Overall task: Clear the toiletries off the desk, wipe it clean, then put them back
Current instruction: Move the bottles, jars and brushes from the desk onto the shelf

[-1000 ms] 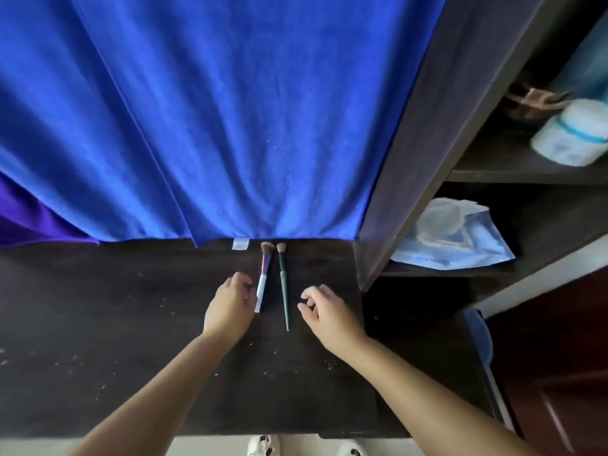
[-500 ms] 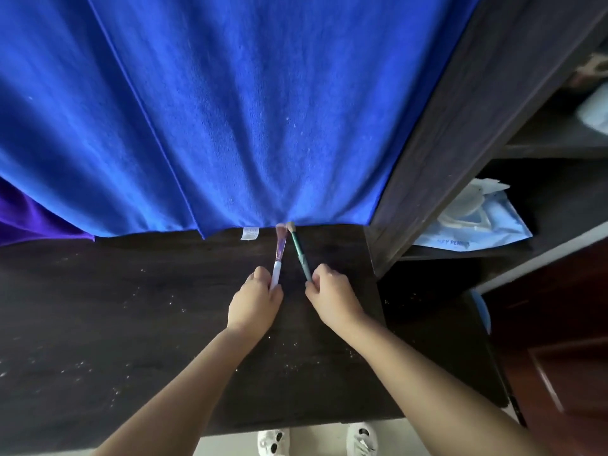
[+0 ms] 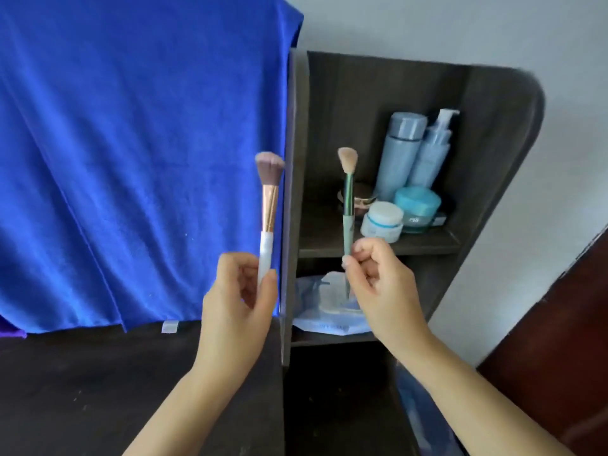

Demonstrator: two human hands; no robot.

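Pinching a white-handled brush (image 3: 268,205) upright, the left hand (image 3: 237,304) is raised above the dark counter (image 3: 98,383) before a blue towel (image 3: 131,143), while the right hand (image 3: 381,284) grips a green-handled brush (image 3: 347,205) upright in front of the shelf (image 3: 378,246) of bottles (image 3: 414,149) and jars (image 3: 399,213).

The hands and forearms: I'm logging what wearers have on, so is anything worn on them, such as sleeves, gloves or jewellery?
Nothing shows: the left hand and right hand are bare, ungloved, with no rings, watch or bracelet visible. Both forearms are uncovered to the frame's edge.
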